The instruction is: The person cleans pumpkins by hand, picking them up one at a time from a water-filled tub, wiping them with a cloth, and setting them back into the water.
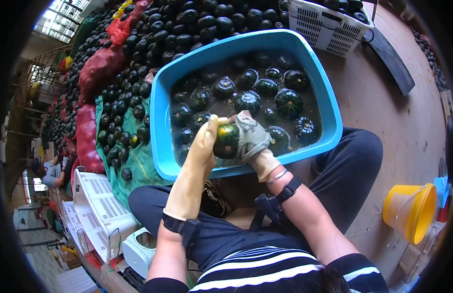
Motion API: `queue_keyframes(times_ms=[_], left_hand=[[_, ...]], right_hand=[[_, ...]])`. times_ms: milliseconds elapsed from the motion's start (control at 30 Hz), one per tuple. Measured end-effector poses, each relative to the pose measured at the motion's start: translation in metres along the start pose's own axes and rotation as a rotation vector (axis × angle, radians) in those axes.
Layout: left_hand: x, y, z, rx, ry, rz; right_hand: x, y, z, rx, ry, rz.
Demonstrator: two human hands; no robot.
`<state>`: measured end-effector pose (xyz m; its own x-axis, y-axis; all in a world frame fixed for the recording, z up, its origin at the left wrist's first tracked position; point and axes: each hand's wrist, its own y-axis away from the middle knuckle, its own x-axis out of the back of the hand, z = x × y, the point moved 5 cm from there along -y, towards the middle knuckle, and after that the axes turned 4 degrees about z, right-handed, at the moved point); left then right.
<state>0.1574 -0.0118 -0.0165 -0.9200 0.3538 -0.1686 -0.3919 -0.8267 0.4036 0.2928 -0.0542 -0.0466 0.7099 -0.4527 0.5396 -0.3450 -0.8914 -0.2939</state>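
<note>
A dark green squash [226, 141] with a yellow-orange patch is held above the near rim of a blue tub [329, 97]. My left hand [207, 139], in a cream rubber glove, is closed around its left side. My right hand [258, 151], also gloved, grips a wet grey cloth [251, 133] that presses against the squash's right side; the cloth hides most of those fingers. Murky water fills the tub, where several more squashes, such as a striped one [289, 102], float close by.
Heaped squashes [187, 17] lie behind the tub, beside red mesh sacks [100, 68] and a green sheet [138, 166]. A white crate [329, 27] stands at the back right, a yellow bucket [409, 212] at the right. White crates [102, 200] lie at the left; another person [53, 171] sits beyond.
</note>
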Motion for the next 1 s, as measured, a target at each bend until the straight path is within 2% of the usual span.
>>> queue_keyframes(times_ms=[33, 67, 133, 167, 200, 267, 300, 333, 400, 433, 467, 500, 533, 600, 633, 667, 733, 767, 800, 867, 900, 933, 1000], left_hand=[[0.02, -0.022, -0.011, -0.143, -0.144, 0.113], [0.035, -0.034, -0.015, -0.286, -0.288, 0.222], [0.008, -0.014, 0.01, -0.371, -0.541, 0.25], [0.013, -0.018, 0.009, -0.361, -0.742, 0.38], [0.014, -0.021, 0.011, -0.357, -0.737, 0.381], [0.006, -0.031, 0.009, -0.202, -0.213, 0.038], [-0.015, -0.021, 0.021, -0.104, -0.023, -0.09], [-0.012, -0.033, 0.014, -0.168, 0.02, -0.125], [-0.021, -0.035, 0.02, -0.339, -0.016, -0.101], [-0.013, -0.039, 0.012, -0.366, -0.062, 0.051], [-0.005, -0.039, 0.008, -0.391, -0.111, 0.206], [-0.006, -0.026, 0.019, -0.384, -0.375, 0.308], [-0.01, -0.015, 0.028, -0.387, -0.549, 0.18], [-0.035, 0.021, 0.032, -0.715, -1.004, 0.139], [-0.037, 0.032, 0.024, -0.555, -0.996, 0.113], [-0.032, 0.033, 0.021, -0.367, -0.875, 0.086], [-0.018, 0.024, 0.009, -0.277, -0.364, 0.035], [0.002, 0.004, -0.007, -0.243, -0.206, -0.024], [-0.005, 0.017, 0.006, -0.123, 0.014, -0.141], [0.009, 0.008, 0.005, 0.005, 0.119, -0.126], [0.007, 0.002, 0.007, -0.075, 0.017, -0.175], [0.009, 0.004, 0.003, -0.076, 0.022, -0.169], [-0.002, 0.016, 0.0, 0.044, 0.078, -0.19]], right_hand=[[-0.006, 0.0, 0.0, -0.085, 0.253, -0.201], [0.006, -0.005, -0.034, -0.036, 0.468, -0.318], [-0.021, 0.023, -0.018, 0.073, -0.402, -0.107], [-0.004, 0.013, -0.024, 0.338, -0.102, 0.062], [-0.001, 0.013, -0.028, 0.244, -0.496, -0.196], [0.032, 0.008, -0.052, 0.232, -0.249, -0.268], [0.017, 0.005, -0.04, 0.266, -0.6, -0.12], [0.026, 0.004, -0.047, 0.307, -0.685, -0.054], [0.024, -0.002, -0.047, 0.227, -0.831, -0.144], [0.026, -0.001, -0.043, 0.222, -0.829, -0.143], [0.017, 0.001, -0.026, 0.031, -0.546, -0.283], [0.007, 0.005, -0.007, -0.153, -0.256, -0.418], [-0.02, 0.007, 0.027, 0.003, 0.026, -0.142], [-0.003, -0.004, 0.045, -0.631, -0.241, -0.199], [0.006, -0.012, 0.03, -0.246, 0.259, -0.107], [0.007, -0.014, 0.027, -0.226, 0.295, -0.074], [-0.02, -0.002, 0.041, -0.133, 0.222, 0.112], [-0.014, 0.003, 0.027, -0.065, 0.132, 0.128], [-0.018, 0.012, 0.018, 0.102, 0.339, 0.099], [0.01, -0.001, -0.052, 0.079, 0.638, -0.477], [0.017, 0.009, -0.058, 0.349, 0.391, -0.115], [0.012, 0.019, -0.046, 0.442, 0.259, -0.178], [0.015, 0.011, -0.044, 0.501, 0.136, -0.202]])
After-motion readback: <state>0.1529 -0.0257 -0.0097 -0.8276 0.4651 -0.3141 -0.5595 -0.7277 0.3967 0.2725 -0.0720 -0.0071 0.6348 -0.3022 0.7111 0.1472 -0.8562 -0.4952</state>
